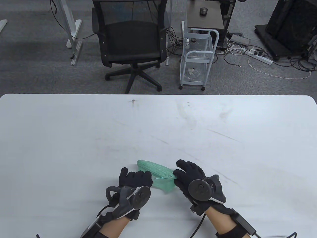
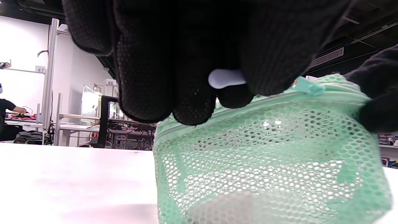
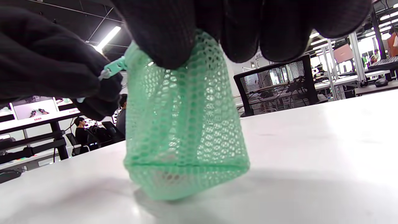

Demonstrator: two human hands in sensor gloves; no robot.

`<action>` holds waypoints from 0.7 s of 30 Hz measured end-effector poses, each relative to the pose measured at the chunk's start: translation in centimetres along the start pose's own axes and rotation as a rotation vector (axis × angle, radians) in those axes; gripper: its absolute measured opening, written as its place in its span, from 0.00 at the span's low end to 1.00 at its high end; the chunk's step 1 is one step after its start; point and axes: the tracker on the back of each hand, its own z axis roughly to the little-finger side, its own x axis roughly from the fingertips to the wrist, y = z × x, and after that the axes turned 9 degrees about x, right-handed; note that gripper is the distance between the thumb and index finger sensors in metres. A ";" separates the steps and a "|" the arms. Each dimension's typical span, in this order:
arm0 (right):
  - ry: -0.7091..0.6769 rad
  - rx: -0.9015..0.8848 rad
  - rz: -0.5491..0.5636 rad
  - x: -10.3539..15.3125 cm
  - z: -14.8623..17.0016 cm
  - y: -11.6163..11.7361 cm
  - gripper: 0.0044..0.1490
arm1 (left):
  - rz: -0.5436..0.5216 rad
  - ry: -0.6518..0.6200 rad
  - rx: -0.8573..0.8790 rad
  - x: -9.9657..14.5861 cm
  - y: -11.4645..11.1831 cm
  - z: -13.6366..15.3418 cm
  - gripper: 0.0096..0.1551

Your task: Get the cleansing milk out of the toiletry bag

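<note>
Left hand point(image 1: 135, 179) pinching zipper pull point(image 2: 307, 86); right hand point(image 1: 189, 177) clamping mesh toiletry bag point(image 1: 158, 174), long axis spanning both grips.

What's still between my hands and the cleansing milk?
The green mesh bag itself: its zipper looks closed. The left hand pinches the zipper pull while the right hand grips the bag's end. The milk is only a vague shape inside.
</note>
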 end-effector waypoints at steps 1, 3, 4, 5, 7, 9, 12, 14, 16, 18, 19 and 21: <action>0.004 0.002 0.000 0.0 0.1 0.0 0.24 | -0.001 0.002 -0.006 0.0 0.0 0.1 0.21; 0.010 0.000 -0.001 0.0 0.3 0.1 0.24 | 0.002 0.006 0.002 0.0 0.0 0.2 0.21; 0.012 0.008 0.001 -0.1 0.4 0.1 0.24 | 0.001 0.005 0.002 0.0 0.0 0.2 0.21; 0.013 0.011 0.000 -0.1 0.5 0.1 0.24 | 0.000 0.006 0.004 0.0 0.0 0.2 0.21; 0.006 0.010 0.002 -0.1 0.7 0.2 0.24 | -0.003 0.008 0.008 -0.1 0.1 0.3 0.21; 0.009 0.009 0.005 -0.1 0.9 0.2 0.24 | -0.008 0.010 0.011 -0.1 0.1 0.4 0.21; 0.005 0.009 0.014 -0.2 1.2 0.2 0.24 | -0.019 0.012 0.012 -0.1 0.2 0.6 0.21; -0.007 0.009 0.024 -0.2 1.3 0.2 0.24 | -0.020 0.013 0.015 -0.1 0.2 0.7 0.21; -0.013 0.013 0.035 -0.2 1.5 0.1 0.24 | -0.011 0.013 0.022 -0.2 0.2 0.9 0.20; -0.021 0.009 0.047 -0.1 1.6 0.0 0.24 | -0.011 0.017 0.023 -0.2 0.1 1.0 0.20; -0.022 0.006 0.056 -0.1 1.7 0.0 0.24 | -0.016 0.022 0.013 -0.2 0.2 1.1 0.20; -0.018 0.002 0.059 -0.1 1.8 0.0 0.24 | -0.020 0.026 0.015 -0.3 0.2 1.4 0.21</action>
